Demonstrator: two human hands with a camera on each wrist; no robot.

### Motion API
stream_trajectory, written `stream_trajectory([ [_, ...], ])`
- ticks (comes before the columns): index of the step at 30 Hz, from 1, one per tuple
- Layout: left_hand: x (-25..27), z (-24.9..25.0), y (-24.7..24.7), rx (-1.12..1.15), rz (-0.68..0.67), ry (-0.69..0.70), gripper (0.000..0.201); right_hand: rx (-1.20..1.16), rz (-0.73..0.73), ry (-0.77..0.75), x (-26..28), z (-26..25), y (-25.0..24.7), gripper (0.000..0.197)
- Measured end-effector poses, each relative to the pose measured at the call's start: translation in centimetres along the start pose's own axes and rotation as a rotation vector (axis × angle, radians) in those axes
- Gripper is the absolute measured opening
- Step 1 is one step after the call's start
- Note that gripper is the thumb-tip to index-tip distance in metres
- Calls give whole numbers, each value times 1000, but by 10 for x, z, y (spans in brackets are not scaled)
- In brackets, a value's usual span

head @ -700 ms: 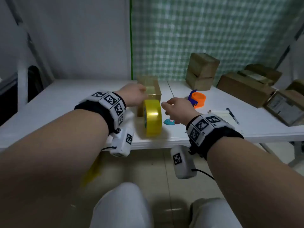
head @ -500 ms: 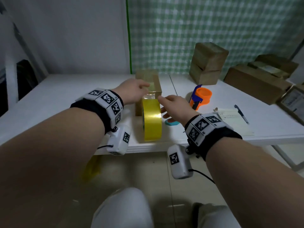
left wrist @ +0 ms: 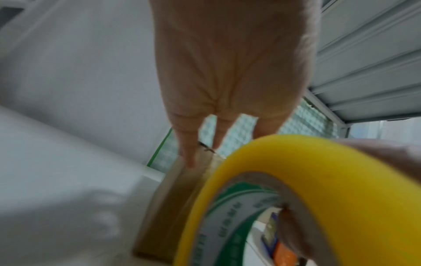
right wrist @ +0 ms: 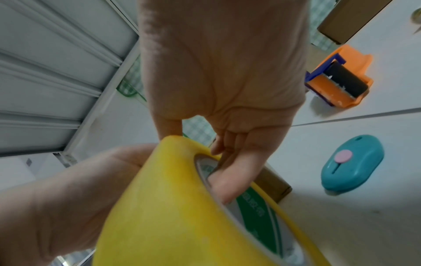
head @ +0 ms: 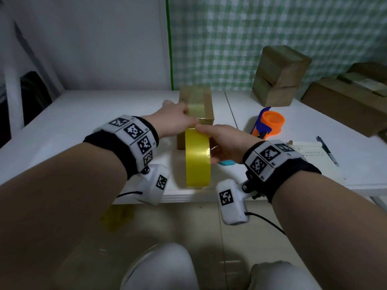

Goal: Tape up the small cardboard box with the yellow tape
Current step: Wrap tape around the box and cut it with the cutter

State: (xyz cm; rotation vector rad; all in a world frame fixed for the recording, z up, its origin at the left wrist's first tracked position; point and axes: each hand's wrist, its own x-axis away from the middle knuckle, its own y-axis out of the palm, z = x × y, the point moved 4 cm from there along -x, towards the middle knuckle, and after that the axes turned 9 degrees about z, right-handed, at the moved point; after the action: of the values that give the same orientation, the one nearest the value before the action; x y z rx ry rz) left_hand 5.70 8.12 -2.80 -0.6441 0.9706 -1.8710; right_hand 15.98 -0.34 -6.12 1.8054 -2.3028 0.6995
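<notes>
The small cardboard box (head: 207,114) sits on the white table (head: 83,122), with a strip of yellow tape (head: 195,106) along its top. The yellow tape roll (head: 198,158) stands on edge just in front of the box. My left hand (head: 184,114) lies on the box top, its straight fingers (left wrist: 189,154) pressing there. My right hand (head: 209,143) grips the roll (right wrist: 170,207), thumb over the top and fingers (right wrist: 227,180) curled into the core. The box's near face is hidden behind the roll (left wrist: 318,180).
An orange and blue tape dispenser (head: 270,124) and a teal box cutter (right wrist: 353,163) lie right of the roll. Stacked cardboard boxes (head: 280,76) stand at the back right, larger boxes (head: 345,101) beyond. A notepad and pen (head: 326,149) lie near the front edge.
My right hand moved left to the roll and took hold of it. The left hand stayed on the box top. The head view came closer.
</notes>
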Motion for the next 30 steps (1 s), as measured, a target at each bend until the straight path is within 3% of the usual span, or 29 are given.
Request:
stream_trajectory([
  [2, 8, -1, 1, -86, -20, -86, 66, 8, 18, -7, 1, -1, 0, 35],
  [5, 20, 5, 7, 0, -181, -129, 56, -37, 21, 12, 7, -3, 0, 36],
  [10, 36, 10, 9, 117, -297, -175, 47, -11, -7, 23, 18, -1, -8, 23],
  [15, 46, 15, 10, 172, -289, -196, 28, 197, 46, -73, 20, -6, -19, 12],
  [20, 44, 15, 4, 92, -283, -166, 63, 456, 462, -424, 14, -34, -31, 20],
  [23, 42, 8, -4, -7, -272, -147, 90, 555, 445, -478, 9, -41, -25, 28],
  [30, 33, -3, -24, -266, -221, -58, 91, 804, 295, -501, -12, -41, -2, 36],
])
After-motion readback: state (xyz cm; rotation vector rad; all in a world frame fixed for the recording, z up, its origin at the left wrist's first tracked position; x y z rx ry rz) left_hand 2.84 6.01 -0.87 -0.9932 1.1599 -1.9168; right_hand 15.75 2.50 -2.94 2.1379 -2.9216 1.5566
